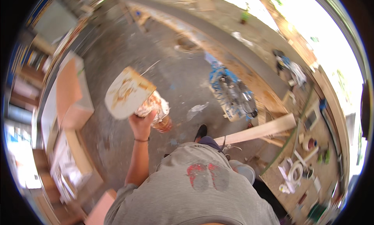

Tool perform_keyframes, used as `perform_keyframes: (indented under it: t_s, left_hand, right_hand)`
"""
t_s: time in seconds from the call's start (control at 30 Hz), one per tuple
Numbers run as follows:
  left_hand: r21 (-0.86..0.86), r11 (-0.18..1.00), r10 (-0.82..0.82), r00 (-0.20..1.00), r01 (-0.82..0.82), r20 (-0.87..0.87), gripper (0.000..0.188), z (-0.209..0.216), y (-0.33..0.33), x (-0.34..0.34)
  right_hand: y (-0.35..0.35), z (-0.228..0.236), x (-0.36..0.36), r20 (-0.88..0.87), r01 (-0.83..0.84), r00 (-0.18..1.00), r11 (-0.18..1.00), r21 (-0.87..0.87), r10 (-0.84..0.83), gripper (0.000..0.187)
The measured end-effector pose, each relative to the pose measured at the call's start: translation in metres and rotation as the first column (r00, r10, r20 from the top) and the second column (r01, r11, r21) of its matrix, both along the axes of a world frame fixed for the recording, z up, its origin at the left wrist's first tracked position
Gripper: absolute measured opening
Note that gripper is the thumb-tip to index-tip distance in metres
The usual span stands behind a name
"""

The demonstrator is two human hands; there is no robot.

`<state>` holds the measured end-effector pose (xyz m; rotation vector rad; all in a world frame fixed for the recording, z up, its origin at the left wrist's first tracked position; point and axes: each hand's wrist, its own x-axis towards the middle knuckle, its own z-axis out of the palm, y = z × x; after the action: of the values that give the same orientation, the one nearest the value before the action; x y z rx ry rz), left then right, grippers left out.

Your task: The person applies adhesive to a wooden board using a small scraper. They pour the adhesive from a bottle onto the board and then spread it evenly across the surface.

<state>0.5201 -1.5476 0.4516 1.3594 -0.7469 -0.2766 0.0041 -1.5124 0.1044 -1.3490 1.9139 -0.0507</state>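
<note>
Grey floor (105,147) lies below the left fingers (149,117), partly hidden but bent around a white bundle (157,105), with a stained board (125,94) just ahead and left of them.

The person wore a grey, short-sleeved cloth T-shirt (167,190), its front printed with two rounded dark-grey-and-red shapes (200,178). Dark purplish trousers (210,141) and a black shoe (201,132) showed beyond the T-shirt's hem; a thin dark band (142,139) circled the left wrist (140,134).
</note>
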Motion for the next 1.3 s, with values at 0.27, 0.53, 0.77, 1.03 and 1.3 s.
perform_keyframes:
  t_s: [0.27,0.53,0.77,1.03,1.3]
  left_hand:
    - [0.011,0.978,-0.210,0.978,0.210,0.004,0.086,-0.017,-0.152,0.031]
    - [-0.103,0.737,-0.542,0.494,0.668,-0.680,0.061,0.000,-0.270,0.028]
    - [0.511,0.533,-0.842,0.481,0.675,0.245,0.095,-0.008,-0.359,0.112]
    - [0.290,0.270,-0.948,0.306,0.918,-0.085,0.102,-0.009,-0.452,0.197]
    - [0.165,0.388,-0.919,0.394,0.907,-0.001,0.117,0.019,-0.554,0.190]
  right_hand:
    - [-0.308,0.334,0.270,0.440,0.172,0.783,0.528,-0.832,0.439,0.043]
    - [-0.349,0.439,0.384,-0.063,-0.338,0.638,0.205,-0.919,0.767,0.066]
    - [-0.409,0.424,0.423,-0.067,-0.301,0.866,0.411,-0.861,0.495,0.040]
    - [-0.442,0.420,0.337,-0.150,0.005,0.907,0.368,-0.930,-0.393,0.028]
    - [-0.465,0.364,0.329,0.991,0.920,-0.132,0.368,0.133,-0.028,0.040]
